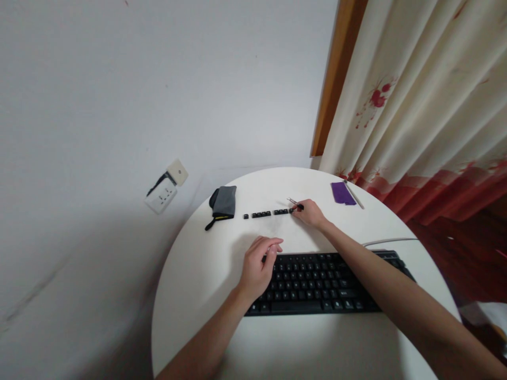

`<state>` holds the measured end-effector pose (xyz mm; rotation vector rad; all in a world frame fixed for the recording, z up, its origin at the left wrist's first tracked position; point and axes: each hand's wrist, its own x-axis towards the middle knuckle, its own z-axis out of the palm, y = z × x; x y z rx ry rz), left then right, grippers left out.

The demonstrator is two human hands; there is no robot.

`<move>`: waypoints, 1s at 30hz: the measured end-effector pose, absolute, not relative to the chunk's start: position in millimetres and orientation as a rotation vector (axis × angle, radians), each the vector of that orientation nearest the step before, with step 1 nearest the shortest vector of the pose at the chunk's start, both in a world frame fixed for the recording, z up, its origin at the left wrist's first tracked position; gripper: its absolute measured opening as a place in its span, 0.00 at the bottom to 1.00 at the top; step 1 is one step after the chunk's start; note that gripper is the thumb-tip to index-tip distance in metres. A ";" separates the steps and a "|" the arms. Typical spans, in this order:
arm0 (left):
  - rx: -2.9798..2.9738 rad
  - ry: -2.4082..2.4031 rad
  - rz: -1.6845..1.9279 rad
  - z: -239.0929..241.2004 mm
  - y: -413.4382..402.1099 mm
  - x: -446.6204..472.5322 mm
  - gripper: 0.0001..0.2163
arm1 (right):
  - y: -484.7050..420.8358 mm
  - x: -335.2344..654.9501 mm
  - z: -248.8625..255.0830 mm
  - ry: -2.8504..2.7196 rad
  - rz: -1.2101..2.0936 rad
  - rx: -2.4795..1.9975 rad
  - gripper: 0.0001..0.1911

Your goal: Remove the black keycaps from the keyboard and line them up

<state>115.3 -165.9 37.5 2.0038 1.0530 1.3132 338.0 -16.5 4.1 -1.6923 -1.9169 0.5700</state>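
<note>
On the round white table (317, 343) lies a black keyboard (301, 283). The left hand (259, 264), half open, bends over its far left corner, seemingly empty. The right hand (309, 213) pinches what looks like a wire key puller (296, 203) by the last in a row of black keycaps (261, 214), past the keyboard. Lining them up seems the step; next needs gentle fingers.

table (190, 295): round, white, its far rim close to the wall from where i stand.
keyboard (295, 287): black, lying on the near side.
cable (390, 240): thin, curving over the tabletop at right, behind the keyboard.
keys (261, 214): small, black, in a broken row across the middle; leftmost one apart.
grey cloth (225, 200): at far left, beside the row.
purple cloth (341, 193): far right, flat.
stick (355, 196): slim, just right of the purple.
</note>
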 end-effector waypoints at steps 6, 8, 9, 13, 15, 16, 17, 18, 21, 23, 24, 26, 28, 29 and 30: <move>2.013 1.050 1.317 39.4 -167.1 116.9 0.10 | -15.3 337.2 2.9 -1.929 0.560 -1.704 0.11; 2.015 1.050 1.312 39.3 -167.0 116.9 0.10 | -15.1 337.1 2.8 -1.934 0.558 -1.711 0.12; 2.017 1.053 1.307 39.1 -166.8 116.7 0.10 | -15.1 336.9 2.9 -1.936 0.558 -1.717 0.12; 2.029 1.064 1.298 39.5 -166.4 116.3 0.09 | -15.5 336.0 3.3 -1.942 0.554 -1.740 0.12; 2.039 1.066 1.293 40.7 -166.5 116.4 0.09 | -15.8 335.5 3.4 -1.944 0.550 -1.745 0.12; 2.045 1.067 1.289 41.5 -166.7 116.5 0.09 | -16.0 335.3 3.5 -1.944 0.547 -1.747 0.12; 2.052 1.068 1.282 42.3 -166.9 116.7 0.09 | -16.1 335.2 3.4 -1.945 0.545 -1.749 0.12; 2.059 1.069 1.274 43.0 -167.1 116.8 0.09 | -16.2 335.0 3.4 -1.945 0.542 -1.751 0.12; 2.077 1.069 1.253 44.7 -167.6 117.1 0.09 | -16.5 334.8 3.4 -1.946 0.539 -1.753 0.12; 2.089 1.058 1.252 45.1 -167.6 117.2 0.09 | -16.8 334.7 3.7 -1.946 0.539 -1.754 0.12; 2.094 1.051 1.251 45.0 -167.6 117.1 0.09 | -17.0 334.7 3.9 -1.946 0.540 -1.755 0.12; 2.102 1.042 1.244 44.5 -167.5 117.0 0.09 | -17.4 334.9 4.6 -1.947 0.542 -1.755 0.12; 2.103 1.042 1.231 43.9 -167.6 116.8 0.09 | -17.5 335.1 5.3 -1.946 0.546 -1.754 0.12; 2.102 1.043 1.226 43.8 -167.6 116.7 0.09 | -17.4 335.2 5.5 -1.946 0.548 -1.752 0.12; 2.100 1.043 1.225 43.6 -167.7 116.7 0.09 | -17.3 335.2 5.5 -1.944 0.551 -1.750 0.12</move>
